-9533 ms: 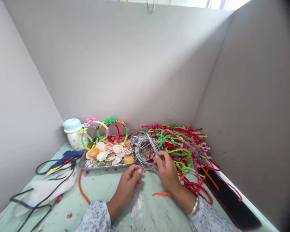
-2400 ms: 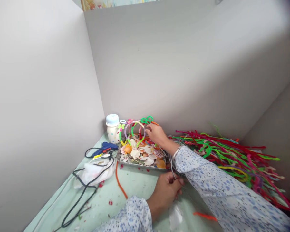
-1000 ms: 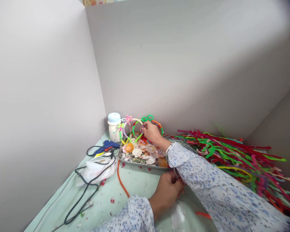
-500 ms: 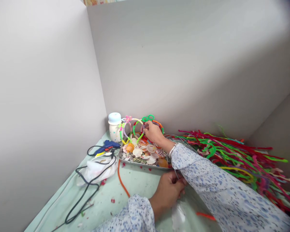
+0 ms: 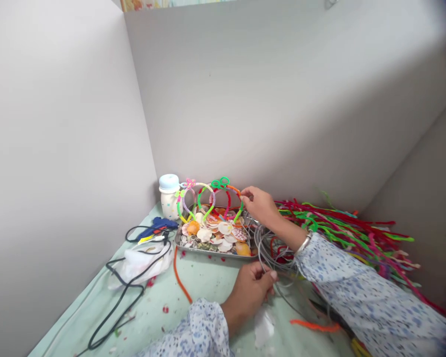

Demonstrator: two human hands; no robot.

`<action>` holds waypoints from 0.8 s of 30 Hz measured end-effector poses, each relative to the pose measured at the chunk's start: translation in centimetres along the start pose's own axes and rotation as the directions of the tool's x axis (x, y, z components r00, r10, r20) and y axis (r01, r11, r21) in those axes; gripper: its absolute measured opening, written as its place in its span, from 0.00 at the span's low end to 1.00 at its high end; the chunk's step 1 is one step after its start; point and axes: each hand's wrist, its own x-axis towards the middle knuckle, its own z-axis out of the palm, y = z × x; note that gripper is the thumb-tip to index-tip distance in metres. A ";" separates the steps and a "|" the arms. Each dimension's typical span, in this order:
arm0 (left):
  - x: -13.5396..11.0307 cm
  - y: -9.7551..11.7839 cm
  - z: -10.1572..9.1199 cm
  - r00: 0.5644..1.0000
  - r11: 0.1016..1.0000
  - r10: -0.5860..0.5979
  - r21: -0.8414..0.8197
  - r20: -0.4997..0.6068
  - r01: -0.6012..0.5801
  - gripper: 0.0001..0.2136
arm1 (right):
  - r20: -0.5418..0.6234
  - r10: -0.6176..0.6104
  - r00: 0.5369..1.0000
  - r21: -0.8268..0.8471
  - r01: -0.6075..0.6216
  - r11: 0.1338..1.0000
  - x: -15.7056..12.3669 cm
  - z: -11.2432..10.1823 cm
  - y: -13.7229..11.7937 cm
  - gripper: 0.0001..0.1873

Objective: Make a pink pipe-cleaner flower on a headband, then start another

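My right hand reaches to the back, thumb and fingers pinched at the right side of a headband wrapped in green and orange fuzzy stems, with two green rings on top. Left of it stands another headband in pastel colours with a pink flower. Both rise from a metal tray filled with seashells. In front of the tray, my left hand is closed, its fingertips on a strand of the coiled grey wire. Part of that strand is hidden by the fingers.
A white bottle with a blue lid stands at the back left. Before it lie a blue glue gun, its black cord and a plastic bag. Colourful pipe cleaners heap at right. Grey panels enclose the table.
My right hand has moved right, from between the headbands to the right side of the green-and-orange one. More of the wire coil shows now. The left hand keeps its closed pose.
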 end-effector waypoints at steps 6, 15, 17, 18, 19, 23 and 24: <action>0.0 0.3 0.3 1.000 1.000 -0.013 0.007 -0.009 0.013 0.15 | -0.055 0.057 0.997 0.033 -0.056 0.998 -1.2 -2.9 0.7 0.10; -0.7 1.5 0.4 1.000 1.000 0.020 -0.023 0.014 -0.020 0.11 | -0.031 -0.176 0.984 -0.008 0.176 0.984 -15.8 -5.5 3.3 0.09; -0.9 1.6 0.5 0.999 0.999 0.035 -0.029 0.013 -0.035 0.10 | -0.028 -0.284 0.959 -0.048 0.282 0.958 -18.7 -5.2 4.3 0.11; -0.9 1.6 0.5 0.999 0.999 0.042 -0.032 0.011 -0.042 0.10 | -0.015 -0.310 0.951 -0.064 0.309 0.949 -19.8 -5.1 4.7 0.13; -1.0 1.6 0.6 0.999 0.998 0.048 -0.035 0.010 -0.048 0.10 | -0.009 -0.325 0.946 -0.080 0.323 0.943 -20.7 -4.9 5.1 0.15; -1.1 1.6 0.7 0.998 0.997 0.070 -0.043 0.004 -0.070 0.11 | 0.030 -0.337 0.941 -0.105 0.338 0.935 -22.1 -4.4 5.8 0.18; -1.1 1.6 0.7 0.997 0.997 0.072 -0.041 0.006 -0.072 0.10 | 0.045 -0.344 0.938 -0.105 0.347 0.932 -22.1 -4.4 5.9 0.18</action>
